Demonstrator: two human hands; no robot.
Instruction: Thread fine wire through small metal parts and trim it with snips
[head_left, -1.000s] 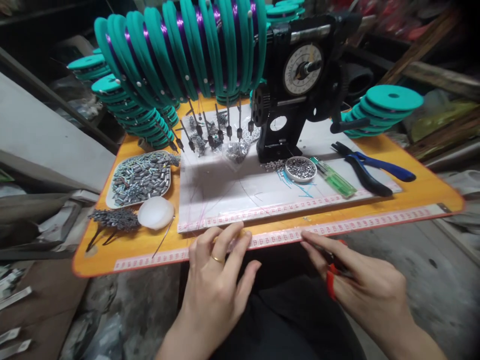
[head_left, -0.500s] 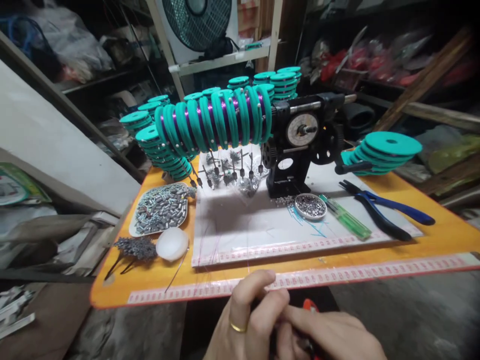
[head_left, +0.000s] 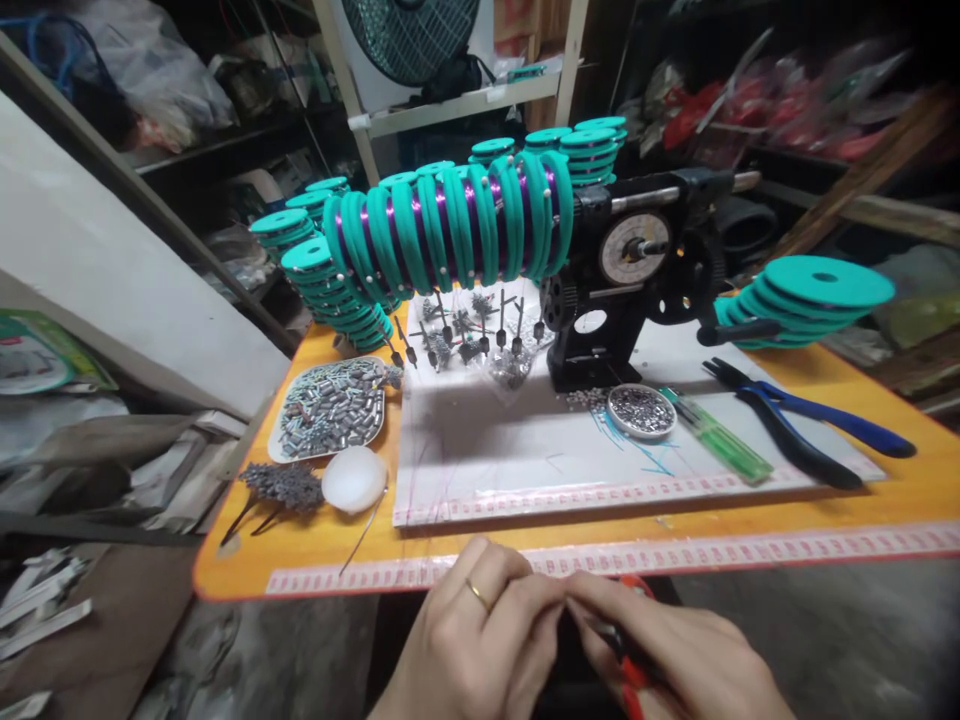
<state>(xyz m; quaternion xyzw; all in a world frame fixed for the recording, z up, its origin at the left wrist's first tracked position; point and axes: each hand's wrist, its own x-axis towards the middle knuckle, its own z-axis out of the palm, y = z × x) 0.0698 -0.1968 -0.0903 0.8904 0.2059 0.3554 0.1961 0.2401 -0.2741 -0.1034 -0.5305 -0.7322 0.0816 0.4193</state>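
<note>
Below the table's front edge, my left hand (head_left: pixel 480 630) is closed, its bent fingers pressed together; a gold ring (head_left: pixel 478 594) circles one of them. Whatever its fingertips pinch is too small or hidden to make out. My right hand (head_left: pixel 675 640) meets it at the fingertips and is closed around a red-handled hand tool (head_left: pixel 634 675), whose working end is mostly covered. Above and beyond the hands, a row of teal spools (head_left: pixel 450 225) with purple wire sits on the shaft of a black winding machine (head_left: pixel 600 340). Small dark weights (head_left: pixel 501 335) hang beneath the spools.
On the orange table (head_left: pixel 247 560) stand a tray of metal cylinders (head_left: pixel 330 410), a white round lid (head_left: pixel 354 480), a dish of small metal beads (head_left: pixel 641 412), a green cutter (head_left: pixel 720 437) and blue-black pliers (head_left: pixel 817 425). More teal spools (head_left: pixel 817 290) are stacked right. A tape measure (head_left: pixel 675 541) lines the front edge.
My left hand has turned and lowered its raised index finger, so its back shows more. The right hand's red tool shows more. The whole view has shifted slightly.
</note>
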